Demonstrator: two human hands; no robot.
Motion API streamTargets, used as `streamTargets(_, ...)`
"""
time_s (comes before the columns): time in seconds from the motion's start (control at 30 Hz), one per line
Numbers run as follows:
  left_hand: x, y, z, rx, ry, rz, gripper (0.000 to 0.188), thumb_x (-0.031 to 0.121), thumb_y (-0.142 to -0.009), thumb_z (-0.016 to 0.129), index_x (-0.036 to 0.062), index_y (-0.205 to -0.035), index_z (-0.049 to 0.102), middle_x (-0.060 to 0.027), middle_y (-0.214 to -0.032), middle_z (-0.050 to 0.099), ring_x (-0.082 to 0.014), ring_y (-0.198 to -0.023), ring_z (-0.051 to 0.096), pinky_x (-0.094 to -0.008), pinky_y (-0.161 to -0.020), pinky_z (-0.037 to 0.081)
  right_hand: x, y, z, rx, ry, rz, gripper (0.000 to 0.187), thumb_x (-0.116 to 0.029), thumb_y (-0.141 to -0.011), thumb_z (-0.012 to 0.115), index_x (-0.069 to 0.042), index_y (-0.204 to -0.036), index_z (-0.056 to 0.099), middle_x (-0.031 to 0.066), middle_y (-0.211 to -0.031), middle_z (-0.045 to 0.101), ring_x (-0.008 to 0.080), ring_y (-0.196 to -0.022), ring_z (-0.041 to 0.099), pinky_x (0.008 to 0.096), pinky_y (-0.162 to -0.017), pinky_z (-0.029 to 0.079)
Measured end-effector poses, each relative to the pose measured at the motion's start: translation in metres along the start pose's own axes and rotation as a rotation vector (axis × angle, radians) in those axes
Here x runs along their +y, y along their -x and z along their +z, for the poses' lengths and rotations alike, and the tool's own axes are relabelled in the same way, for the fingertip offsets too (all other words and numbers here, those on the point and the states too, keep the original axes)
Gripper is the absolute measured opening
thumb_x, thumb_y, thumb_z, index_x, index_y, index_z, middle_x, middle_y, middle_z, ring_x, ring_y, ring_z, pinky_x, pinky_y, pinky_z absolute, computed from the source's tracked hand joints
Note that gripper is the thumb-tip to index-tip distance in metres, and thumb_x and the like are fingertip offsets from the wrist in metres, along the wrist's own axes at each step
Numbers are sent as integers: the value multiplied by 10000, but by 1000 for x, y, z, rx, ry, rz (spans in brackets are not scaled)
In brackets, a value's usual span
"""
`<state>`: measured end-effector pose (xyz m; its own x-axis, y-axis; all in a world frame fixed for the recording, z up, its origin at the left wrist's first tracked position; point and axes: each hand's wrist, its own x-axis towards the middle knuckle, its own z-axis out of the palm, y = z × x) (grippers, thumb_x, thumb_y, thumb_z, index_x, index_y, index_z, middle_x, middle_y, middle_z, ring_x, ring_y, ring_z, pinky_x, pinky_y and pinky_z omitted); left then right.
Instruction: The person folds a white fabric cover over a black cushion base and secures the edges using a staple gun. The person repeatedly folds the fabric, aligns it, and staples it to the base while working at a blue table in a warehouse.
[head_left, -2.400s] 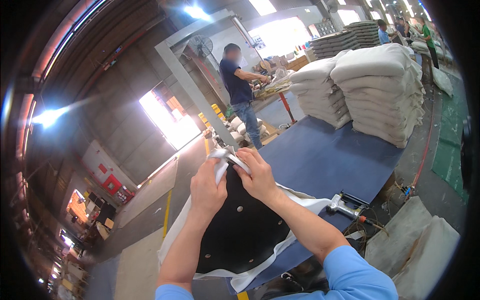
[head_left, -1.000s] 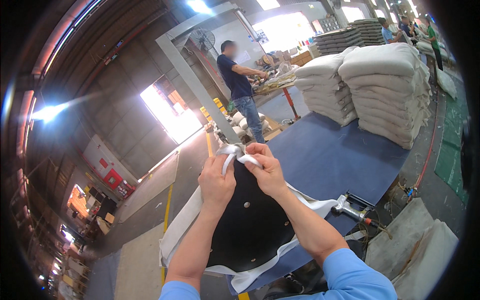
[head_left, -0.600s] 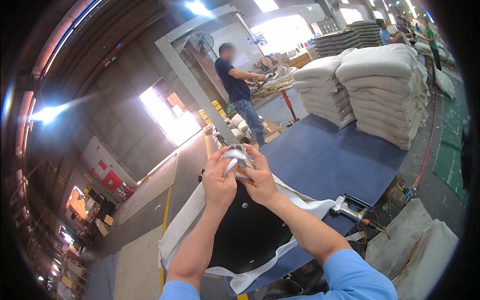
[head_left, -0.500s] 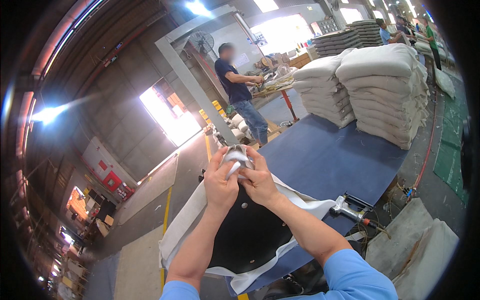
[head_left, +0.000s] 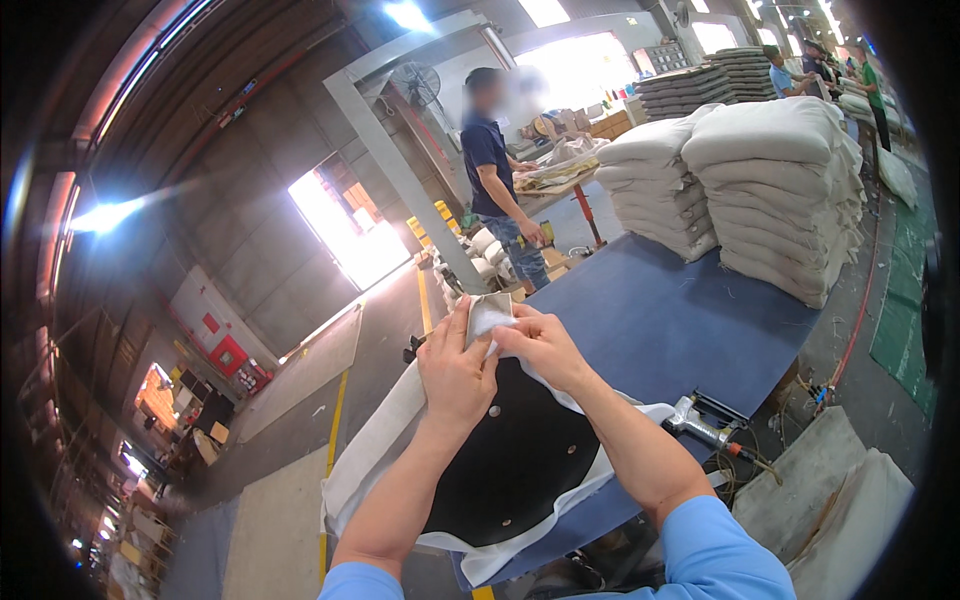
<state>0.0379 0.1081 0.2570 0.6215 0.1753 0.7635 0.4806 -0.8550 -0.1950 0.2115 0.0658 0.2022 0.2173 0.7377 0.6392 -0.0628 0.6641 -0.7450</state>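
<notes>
White fabric cover: pale cloth wrapped round the edge of a black round panel, lying at the near edge of the bench. Its far corner is gathered into a folded tuft at 12 o'clock of the panel, pinched between both hands.

Left hand: closed on the folded fabric corner, fingers pressed against the cloth, thumb toward the right hand.

Right hand: closed on the same fold from the 1 o'clock side, fingertips touching the cloth and meeting the left hand.

Black round panel: flat, dark, with a few small pale dots on its face; fabric shows around its rim from 7 to 4 o'clock.

Bench: blue-topped, reaching away toward 1 o'clock.

Metal hand tool: silver, lying on the bench at 3 o'clock of the panel, just beside the fabric edge, with a cable trailing off the bench edge.

Stacked white cushions: two tall piles on the far end of the bench, at 1 to 2 o'clock, well apart from the hands.

Person in a dark blue shirt: standing at 12 o'clock beyond the bench, at another work surface.
</notes>
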Motion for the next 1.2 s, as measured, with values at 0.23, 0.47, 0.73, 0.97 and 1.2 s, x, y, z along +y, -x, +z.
streamTargets(0.23,-6,3,-7,-62,3,12,318,192,-913,781,95,-1214,817,-198,-1620,533,-374,-1433,538,-507,-1117,397,7,-6,9,53,-41,0,172,-87,-944,777,66,-1006,823,139,-1411,668,187,-1143,672,341,-954,569)
streamTargets(0.47,-39,-19,-35,-206,361,19,777,136,-810,813,123,-1551,581,-261,-1544,548,-427,-1390,559,-484,-1133,471,15,-6,21,237,172,-53,165,-110,-822,737,55,-813,753,168,-1267,764,234,-1014,738,336,-855,558)
streamTargets(0.73,-56,-47,-34,-455,607,-531,813,208,-868,872,68,-1577,501,-205,-1415,642,-293,-1325,616,-399,-1123,489,6,0,29,380,336,-228,175,-133,-798,750,40,-783,725,180,-1198,776,334,-1027,754,413,-882,582)
streamTargets(0.97,-65,-30,-29,-590,788,-615,515,98,-963,763,43,-1457,626,-76,-1255,725,-161,-1132,690,-338,-998,552,3,31,38,347,256,-121,169,-145,-910,740,-4,-993,782,198,-1281,750,367,-1155,727,437,-977,569)
streamTargets(1.2,-89,-2,-75,-380,796,-654,487,108,-946,786,50,-1414,663,-29,-1183,736,-152,-1080,688,-334,-996,541,79,196,-139,457,1091,296,266,-19,-816,689,-18,-1080,722,206,-1094,735,405,-1052,707,513,-952,562)
